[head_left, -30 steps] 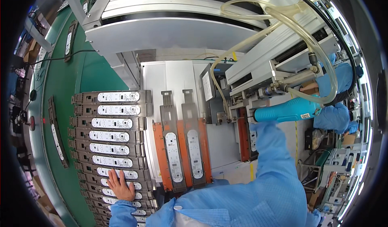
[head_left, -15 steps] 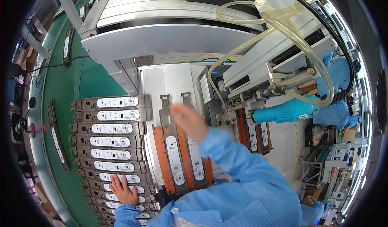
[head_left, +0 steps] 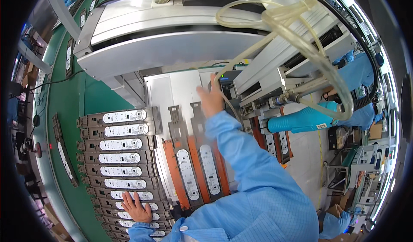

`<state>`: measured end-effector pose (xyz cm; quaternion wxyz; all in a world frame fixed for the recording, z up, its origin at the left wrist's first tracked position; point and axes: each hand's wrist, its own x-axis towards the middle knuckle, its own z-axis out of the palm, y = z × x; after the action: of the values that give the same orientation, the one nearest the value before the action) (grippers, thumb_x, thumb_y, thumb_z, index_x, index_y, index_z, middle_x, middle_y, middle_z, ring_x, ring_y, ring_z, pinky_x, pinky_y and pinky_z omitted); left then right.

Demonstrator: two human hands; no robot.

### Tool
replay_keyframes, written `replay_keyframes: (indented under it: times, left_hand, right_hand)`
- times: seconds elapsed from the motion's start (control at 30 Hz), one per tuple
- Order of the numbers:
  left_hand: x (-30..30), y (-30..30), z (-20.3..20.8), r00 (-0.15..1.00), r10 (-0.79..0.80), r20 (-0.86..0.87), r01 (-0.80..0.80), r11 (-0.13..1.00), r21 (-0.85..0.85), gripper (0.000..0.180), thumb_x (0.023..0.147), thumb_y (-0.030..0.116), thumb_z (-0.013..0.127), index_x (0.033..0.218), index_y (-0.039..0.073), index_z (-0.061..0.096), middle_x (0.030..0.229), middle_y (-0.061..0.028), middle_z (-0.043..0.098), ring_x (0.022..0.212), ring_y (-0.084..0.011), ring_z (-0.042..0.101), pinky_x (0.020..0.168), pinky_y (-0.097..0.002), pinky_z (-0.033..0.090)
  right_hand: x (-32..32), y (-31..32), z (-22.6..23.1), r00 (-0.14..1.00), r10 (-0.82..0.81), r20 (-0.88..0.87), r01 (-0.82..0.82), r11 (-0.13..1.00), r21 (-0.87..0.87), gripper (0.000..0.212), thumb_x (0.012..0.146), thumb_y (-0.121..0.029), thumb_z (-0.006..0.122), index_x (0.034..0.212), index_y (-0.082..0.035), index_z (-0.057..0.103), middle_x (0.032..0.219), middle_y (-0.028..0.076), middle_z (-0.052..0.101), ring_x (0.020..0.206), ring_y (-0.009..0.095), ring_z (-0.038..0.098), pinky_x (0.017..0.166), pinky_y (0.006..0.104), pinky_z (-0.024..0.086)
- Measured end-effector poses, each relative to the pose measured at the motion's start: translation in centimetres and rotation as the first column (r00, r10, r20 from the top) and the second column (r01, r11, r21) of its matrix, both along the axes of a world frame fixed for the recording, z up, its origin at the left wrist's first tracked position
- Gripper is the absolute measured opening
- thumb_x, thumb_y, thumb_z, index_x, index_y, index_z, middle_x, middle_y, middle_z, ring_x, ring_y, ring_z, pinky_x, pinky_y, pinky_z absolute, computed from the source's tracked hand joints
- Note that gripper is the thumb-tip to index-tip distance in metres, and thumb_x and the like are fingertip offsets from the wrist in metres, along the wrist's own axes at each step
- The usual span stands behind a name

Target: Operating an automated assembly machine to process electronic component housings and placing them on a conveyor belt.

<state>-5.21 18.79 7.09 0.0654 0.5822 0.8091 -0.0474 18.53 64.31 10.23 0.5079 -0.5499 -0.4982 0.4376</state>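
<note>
My left hand (head_left: 137, 207) lies with fingers spread on the row of grey-brown plastic housings, touching the lower boards. Each housing carries a long white circuit board (head_left: 125, 158) with rounded ends. Reaching forward over the white work surface, my right hand (head_left: 211, 99) holds nothing and has its fingers apart. It is beside a black box (head_left: 231, 79) with a small green light; whether it touches the box I cannot tell. Below my right wrist, an orange fixture (head_left: 168, 156) holds two more housings, each with a white board (head_left: 188, 173).
A teal electric screwdriver (head_left: 297, 118) hangs at right, below clear hoses (head_left: 301, 39) and a metal slide. A second orange fixture (head_left: 260, 141) with boards sits under it. A metal beam (head_left: 172, 50) crosses ahead. Left is a green conveyor (head_left: 60, 100) bearing a single housing (head_left: 64, 151).
My right hand has moved forward and right, from over the orange fixture to beside the black box. My left hand stays on the row of housings. The view has shifted slightly.
</note>
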Motion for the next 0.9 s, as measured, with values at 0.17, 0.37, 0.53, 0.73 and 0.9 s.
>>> replay_keyframes:
  times: [0.17,0.37,0.53,0.73,0.9]
  left_hand:
    - [-0.1,0.1,0.5,1.0,0.01,-0.027,-0.01,1.0,-0.014,0.065,0.093,0.043,0.041,0.147,0.007,0.033,0.155,-0.0233,0.021,0.144,-0.0435,0.015,0.11,-0.0627,0.01]
    - [-0.1,-0.2,0.2,1.0,0.002,-0.024,-0.002,1.0,-0.001,0.065,0.093,0.043,0.04,0.147,0.007,0.033,0.155,-0.024,0.021,0.144,-0.0441,0.016,0.11,-0.0624,0.01]
    - [0.2,-0.1,0.2,0.999,0.01,0.033,-0.011,1.0,0.024,0.069,0.087,0.039,0.051,0.146,0.008,0.034,0.154,-0.0256,0.02,0.143,-0.046,0.016,0.11,-0.0637,0.009]
    - [0.3,0.7,-0.2,0.999,-0.011,0.03,0.01,0.999,0.051,0.072,0.083,0.033,0.052,0.147,0.008,0.033,0.154,-0.0252,0.02,0.143,-0.0452,0.015,0.11,-0.0637,0.01]
    - [1.2,1.0,-0.5,0.999,0.018,0.045,-0.02,0.999,0.042,0.071,0.084,0.033,0.052,0.147,0.008,0.032,0.155,-0.024,0.019,0.144,-0.0446,0.014,0.11,-0.0638,0.011]
  right_hand:
    - [-1.8,-10.0,4.9,0.807,0.577,0.126,-0.586,0.808,0.06,0.049,0.09,-0.009,0.056,0.137,-0.003,0.047,0.132,0.014,0.055,0.12,0.024,0.055,0.103,0.0326,0.041]
    - [1.3,-23.0,3.0,0.342,0.76,0.553,-0.921,0.389,0.035,0.044,0.082,-0.018,0.064,0.125,-0.009,0.056,0.15,0.014,0.034,0.144,0.032,0.023,0.107,0.0645,0.024]
    - [3.9,-24.6,0.9,0.16,0.689,0.707,-0.896,0.402,-0.188,0.056,0.081,-0.028,0.068,0.133,-0.016,0.052,0.155,0.01,0.026,0.145,0.032,0.019,0.102,0.0645,0.03]
    - [4.5,-24.4,-0.3,0.227,0.608,0.761,-0.906,0.419,-0.064,0.053,0.086,-0.033,0.064,0.134,-0.016,0.052,0.153,0.011,0.031,0.142,0.033,0.024,0.102,0.0608,0.032]
    - [4.9,-23.9,-1.1,0.218,0.585,0.781,-0.912,0.407,-0.051,0.053,0.085,-0.033,0.064,0.133,-0.014,0.052,0.152,0.012,0.032,0.142,0.034,0.025,0.103,0.0601,0.03]
